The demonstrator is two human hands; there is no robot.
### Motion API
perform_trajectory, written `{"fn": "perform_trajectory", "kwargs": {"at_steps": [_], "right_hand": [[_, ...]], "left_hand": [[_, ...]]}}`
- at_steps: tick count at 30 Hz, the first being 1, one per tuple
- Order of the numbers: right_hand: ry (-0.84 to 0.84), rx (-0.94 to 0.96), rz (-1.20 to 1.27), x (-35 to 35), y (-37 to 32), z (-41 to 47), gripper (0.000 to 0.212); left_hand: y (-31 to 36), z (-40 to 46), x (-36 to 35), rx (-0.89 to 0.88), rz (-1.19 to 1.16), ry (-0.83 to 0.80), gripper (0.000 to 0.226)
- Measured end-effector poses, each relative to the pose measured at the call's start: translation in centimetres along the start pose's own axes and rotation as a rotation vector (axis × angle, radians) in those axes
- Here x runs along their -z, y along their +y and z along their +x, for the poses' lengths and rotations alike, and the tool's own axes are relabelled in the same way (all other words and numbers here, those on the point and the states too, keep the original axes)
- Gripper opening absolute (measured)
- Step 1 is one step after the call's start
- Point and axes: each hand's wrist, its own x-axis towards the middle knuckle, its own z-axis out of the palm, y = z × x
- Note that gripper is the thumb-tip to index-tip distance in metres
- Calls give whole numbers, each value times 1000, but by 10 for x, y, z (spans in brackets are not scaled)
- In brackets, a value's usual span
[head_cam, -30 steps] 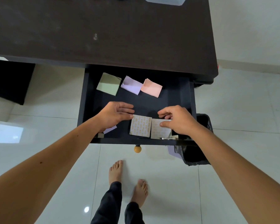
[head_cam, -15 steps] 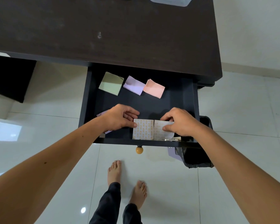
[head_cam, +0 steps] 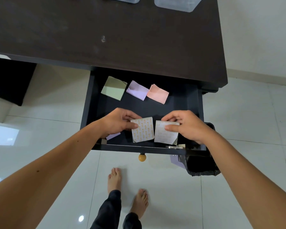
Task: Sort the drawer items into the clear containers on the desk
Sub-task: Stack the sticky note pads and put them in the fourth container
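Already pinching one patterned packet (head_cam: 143,129) per hand, the left hand (head_cam: 118,123) and right hand (head_cam: 187,124) should lift squarely, clearing the drawer (head_cam: 89,103) front.

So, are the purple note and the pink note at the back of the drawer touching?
Touching. The head view shows the pink note with its left edge lying over the right edge of the purple note, no gap between them.

- Dark brown desk top (head_cam: 122,30), with a pale scuff in the middle.
- Black drawer (head_cam: 180,103), and an amber-yellow knob (head_cam: 142,157) at its near edge.
- At the far end: a sage-green pad (head_cam: 113,90), a lilac note (head_cam: 137,92), a salmon-pink note (head_cam: 158,95).
- Nearer: a white card with an orange repeating print (head_cam: 143,130), and a plain off-white card (head_cam: 165,135) to its right.
- Black bin (head_cam: 201,166) on glossy white floor tiles (head_cam: 155,179).
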Motion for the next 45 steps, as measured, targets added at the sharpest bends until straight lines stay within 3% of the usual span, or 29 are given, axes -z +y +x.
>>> {"fn": "perform_trajectory", "kwargs": {"at_steps": [4,10,20,27,34,36,40,45], "right_hand": [[94,25,254,6,-4,3,24],[87,122,428,16,-29,14,23],[140,169,335,-16,-49,39,20],[211,179,347,-29,-62,49,39],[159,175,390,-41,-77,58,20],[163,137,431,-43,-83,64,29],[202,148,282,-57,-95,89,17],[186,153,117,-85,-105,121,56]], "left_hand": [[7,-5,12,-28,-228,87,28],[17,-5,22,-58,-432,235,25],[27,-14,10,-133,-546,103,36],[27,-25,14,-147,-602,116,43],[20,-45,28,-87,-549,222,39],[19,-56,36,-101,-566,224,42],[16,-75,49,-134,-576,199,48],[12,-86,65,-131,-571,200,48]]}}
